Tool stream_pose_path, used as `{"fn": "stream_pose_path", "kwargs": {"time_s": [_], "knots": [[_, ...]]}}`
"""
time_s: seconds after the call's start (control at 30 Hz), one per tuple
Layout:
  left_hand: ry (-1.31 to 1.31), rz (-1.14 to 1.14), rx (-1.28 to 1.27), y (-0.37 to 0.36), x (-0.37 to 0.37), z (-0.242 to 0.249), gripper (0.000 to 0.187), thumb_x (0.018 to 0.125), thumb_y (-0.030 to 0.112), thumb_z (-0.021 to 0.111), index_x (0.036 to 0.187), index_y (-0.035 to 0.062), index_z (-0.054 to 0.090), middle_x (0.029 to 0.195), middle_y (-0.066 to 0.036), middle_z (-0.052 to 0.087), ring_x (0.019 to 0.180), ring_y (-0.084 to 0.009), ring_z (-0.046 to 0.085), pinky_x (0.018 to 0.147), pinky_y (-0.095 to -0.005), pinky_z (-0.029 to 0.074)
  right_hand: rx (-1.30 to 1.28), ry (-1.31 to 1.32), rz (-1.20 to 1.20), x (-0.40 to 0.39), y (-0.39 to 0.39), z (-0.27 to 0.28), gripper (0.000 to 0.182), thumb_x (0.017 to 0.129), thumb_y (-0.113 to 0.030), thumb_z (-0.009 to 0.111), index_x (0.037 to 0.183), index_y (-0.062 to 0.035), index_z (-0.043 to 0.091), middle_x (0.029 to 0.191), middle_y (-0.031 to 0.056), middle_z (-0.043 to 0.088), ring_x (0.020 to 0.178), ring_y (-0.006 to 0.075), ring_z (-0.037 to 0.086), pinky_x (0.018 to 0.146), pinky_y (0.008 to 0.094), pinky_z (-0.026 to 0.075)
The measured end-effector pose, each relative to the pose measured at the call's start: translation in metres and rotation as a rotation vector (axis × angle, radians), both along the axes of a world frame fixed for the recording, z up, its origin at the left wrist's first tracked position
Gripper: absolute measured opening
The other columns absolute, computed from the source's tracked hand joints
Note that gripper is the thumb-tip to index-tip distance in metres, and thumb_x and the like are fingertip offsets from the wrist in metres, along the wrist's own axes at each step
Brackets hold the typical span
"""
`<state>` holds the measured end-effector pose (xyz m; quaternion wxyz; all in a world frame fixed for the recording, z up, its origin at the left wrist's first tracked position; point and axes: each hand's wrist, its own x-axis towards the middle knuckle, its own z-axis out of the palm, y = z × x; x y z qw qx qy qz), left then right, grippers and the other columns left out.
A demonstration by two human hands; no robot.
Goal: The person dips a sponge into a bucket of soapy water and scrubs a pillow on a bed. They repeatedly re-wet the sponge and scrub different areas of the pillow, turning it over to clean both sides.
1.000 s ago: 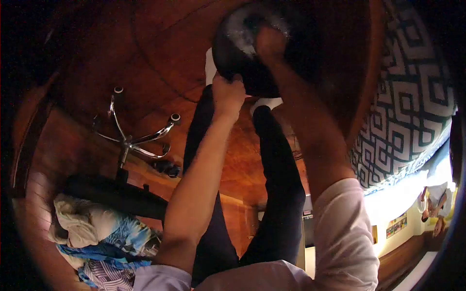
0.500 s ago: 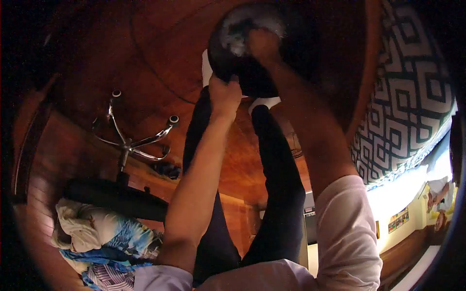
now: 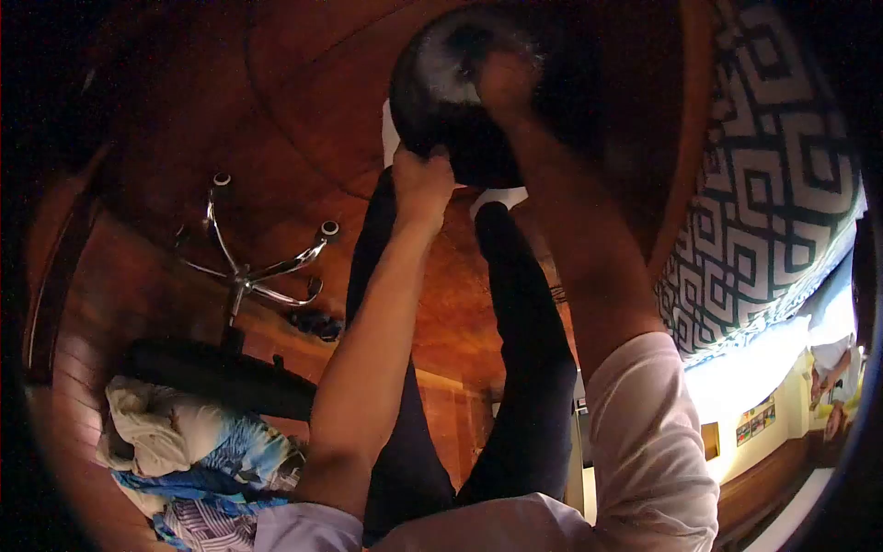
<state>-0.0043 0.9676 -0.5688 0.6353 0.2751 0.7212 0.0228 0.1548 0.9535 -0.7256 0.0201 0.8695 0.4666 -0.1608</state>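
First, one dark round bowl (image 3: pixel 453 115): it is held out in front of the body, above the feet, toward the upper middle of the view, and its far side is lost in shadow. A pale, whitish patch is seen on its surface; whether this is suds or reflected light cannot be told. One left hand (image 3: pixel 424 184): it is closed on the near left edge of the bowl, with the thumb laid upward at the rim. One right hand (image 3: pixel 507 85): it is placed over the bowl beside the pale patch, fingers bent inward and partly blurred; a small dark area is noted next to the fingers, but how far they are closed, and whether anything is gripped, cannot be told. One pair of dark trousers (image 3: pixel 529 350) and two pale shoes or socks (image 3: pixel 502 200), seen below and beside the bowl. One reddish-brown floor (image 3: pixel 441 317), dimly lit. One chair with a chromed base (image 3: pixel 244 276) and a dark seat (image 3: pixel 216 375), placed to the left. One heap of clothes (image 3: pixel 189 455), piled by the seat, in beige, blue and striped cloth. One cloth with a geometric pattern (image 3: pixel 768 189), draped at the right. Small pictures (image 3: pixel 756 425) are hung on a pale wall, lower right; near them another person (image 3: pixel 832 377) is seen, inverted by the view.
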Motion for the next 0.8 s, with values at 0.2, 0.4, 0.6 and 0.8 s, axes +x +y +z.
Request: {"fn": "stream_pose_path", "kwargs": {"time_s": [0.2,0.4,0.6,0.8], "knots": [[0.023,0.025,0.038,0.006,0.011,0.015,0.034,0.087,0.002,0.058,0.12,-0.004,0.062,0.114,-0.016,0.07,0.104,-0.0253,0.066,0.093,-0.0361,0.047,0.172,0.101,0.016,0.003,-0.007,-0.028,0.02,0.078,-0.026,0.071,0.087,-0.0076,0.072,0.085,0.0141,0.07,0.083,0.0348,0.069,0.074,0.0506,0.055],[0.007,-0.011,0.07,0.006,0.009,0.012,0.034,0.088,0.001,0.058,0.121,-0.0037,0.061,0.115,-0.017,0.07,0.106,-0.0268,0.066,0.094,-0.0362,0.047,-0.025,0.11,0.02,0.003,0.001,-0.016,0.02,0.077,-0.025,0.07,0.083,-0.0071,0.074,0.085,0.0153,0.071,0.077,0.0358,0.07,0.071,0.0477,0.056],[0.085,0.0,0.081,0.005,0.013,0.012,0.03,0.088,0.002,0.058,0.117,-0.0037,0.063,0.109,-0.016,0.071,0.101,-0.0275,0.067,0.091,-0.0372,0.048,0.016,0.033,-0.117,0.01,0.002,0.002,0.025,0.079,-0.031,0.066,0.08,-0.008,0.076,0.081,0.0174,0.071,0.076,0.0337,0.071,0.071,0.0479,0.057],[0.0,0.046,0.047,0.007,0.012,0.01,0.028,0.088,0.003,0.059,0.115,-0.0042,0.064,0.105,-0.016,0.072,0.098,-0.0266,0.067,0.088,-0.0362,0.048,-0.229,0.037,0.165,0.024,-0.004,-0.018,0.026,0.076,-0.033,0.069,0.084,-0.0101,0.077,0.089,0.017,0.073,0.085,0.0333,0.072,0.079,0.0467,0.058]]}}
